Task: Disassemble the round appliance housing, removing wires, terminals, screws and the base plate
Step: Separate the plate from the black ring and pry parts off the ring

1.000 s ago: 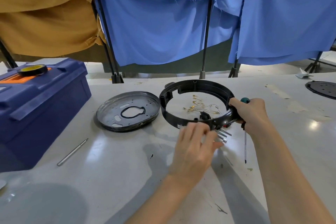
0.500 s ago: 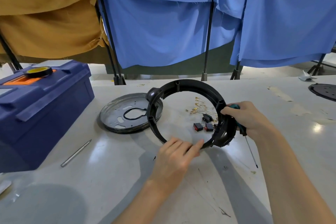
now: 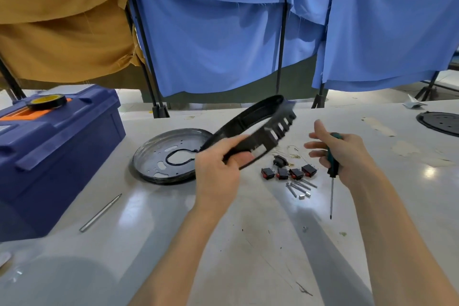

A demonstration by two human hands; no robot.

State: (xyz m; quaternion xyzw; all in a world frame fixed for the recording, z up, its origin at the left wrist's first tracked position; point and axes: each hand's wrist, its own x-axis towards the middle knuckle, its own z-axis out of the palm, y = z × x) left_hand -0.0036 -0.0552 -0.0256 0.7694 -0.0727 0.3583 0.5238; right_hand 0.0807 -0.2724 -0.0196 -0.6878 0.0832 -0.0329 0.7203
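Head cam only, so one angle: the left hand (image 3: 218,169) is gripping the black housing ring (image 3: 250,131) by its near edge, fingers wrapped over it and thumb underneath, holding it tilted up off the counter (image 3: 223,243) with the slotted side facing right. The right hand (image 3: 340,156) is curled around a green screwdriver (image 3: 332,169), tip pointing down, with the thumb and two fingers sticking out loose, not touching the ring. If you're doing this step, I'd say keep that grip firm and turn the ring slowly to check every slot for leftover clips or wires, and keep the screwdriver tip pointing away from your other hand. The base plate (image 3: 171,156) is already lying off on the counter, just left of the ring. The switches (image 3: 289,172), screws (image 3: 300,187) and thin wires (image 3: 290,150) are sitting loose below it. As for containers, the blue toolbox (image 3: 57,154) is shut with a tape roll (image 3: 46,101) on its lid, so I can't tell what's inside.
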